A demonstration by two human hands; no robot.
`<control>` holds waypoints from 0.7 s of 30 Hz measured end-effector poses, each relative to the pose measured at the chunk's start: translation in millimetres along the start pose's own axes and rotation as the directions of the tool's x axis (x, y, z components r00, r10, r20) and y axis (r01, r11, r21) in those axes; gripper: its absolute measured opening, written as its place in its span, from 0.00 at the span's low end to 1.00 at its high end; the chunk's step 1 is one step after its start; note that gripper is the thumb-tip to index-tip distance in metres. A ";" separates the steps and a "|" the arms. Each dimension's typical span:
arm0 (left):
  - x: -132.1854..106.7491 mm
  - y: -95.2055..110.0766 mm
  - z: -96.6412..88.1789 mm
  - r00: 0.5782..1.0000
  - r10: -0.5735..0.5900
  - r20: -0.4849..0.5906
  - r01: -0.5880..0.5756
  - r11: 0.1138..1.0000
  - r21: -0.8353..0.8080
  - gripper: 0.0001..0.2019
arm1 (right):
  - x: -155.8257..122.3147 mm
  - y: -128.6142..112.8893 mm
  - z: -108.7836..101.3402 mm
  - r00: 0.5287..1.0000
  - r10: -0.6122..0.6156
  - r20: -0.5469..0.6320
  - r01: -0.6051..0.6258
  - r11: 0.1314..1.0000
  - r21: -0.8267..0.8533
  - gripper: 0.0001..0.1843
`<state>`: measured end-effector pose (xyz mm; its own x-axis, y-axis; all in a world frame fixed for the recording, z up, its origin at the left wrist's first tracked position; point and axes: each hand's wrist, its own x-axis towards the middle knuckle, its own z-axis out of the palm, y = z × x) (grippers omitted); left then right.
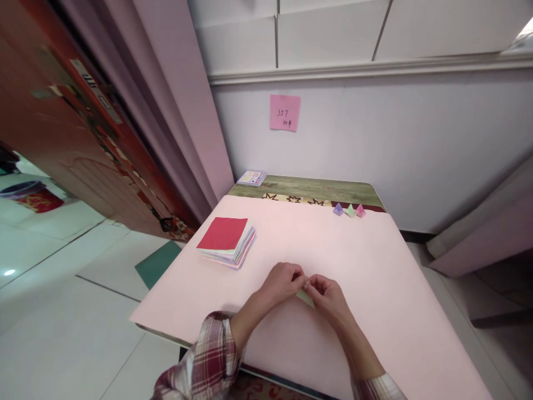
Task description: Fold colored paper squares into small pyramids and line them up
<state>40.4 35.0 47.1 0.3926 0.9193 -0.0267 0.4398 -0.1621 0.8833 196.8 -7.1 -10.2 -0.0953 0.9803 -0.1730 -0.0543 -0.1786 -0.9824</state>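
My left hand [287,279] and my right hand [323,290] meet over the middle of the pink-covered table [358,255], fingertips pinched together. Between them is a small piece of pale green paper [305,298], mostly hidden by the fingers. To the left lies a stack of coloured square paper [227,236] with a red sheet on top. Near the back right edge of the cover stand three small folded paper shapes: a purple one [338,209], a light green one [350,210] and a pink one [360,210].
A small printed packet [252,178] sits at the table's back left corner. A pink note [285,113] with handwriting is stuck on the wall behind. On the left are a curtain [166,83] and a wooden door [83,150]. A green sheet [158,263] shows beside the table.
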 end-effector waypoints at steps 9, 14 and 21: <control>-12.5 4.2 4.5 0.943 -0.134 -0.303 -0.006 0.908 -0.419 0.08 | 0.8 -9.2 -2.8 0.975 0.137 -0.176 -0.010 0.817 0.577 0.12; -21.0 13.1 21.4 0.974 -0.106 -0.199 0.003 0.888 -0.460 0.06 | -1.4 -15.6 -1.3 0.972 0.201 -0.120 -0.054 0.691 0.720 0.13; -26.2 19.9 20.7 0.973 -0.099 -0.208 -0.007 0.889 -0.458 0.06 | -0.1 -12.8 -4.2 0.971 0.217 -0.104 -0.058 0.630 0.775 0.13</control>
<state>55.6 0.3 55.7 0.1702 0.9853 -0.0160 0.0184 0.0131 0.9997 201.7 -4.6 2.0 -0.0010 0.9213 -0.3887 -0.7986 -0.2347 -0.5542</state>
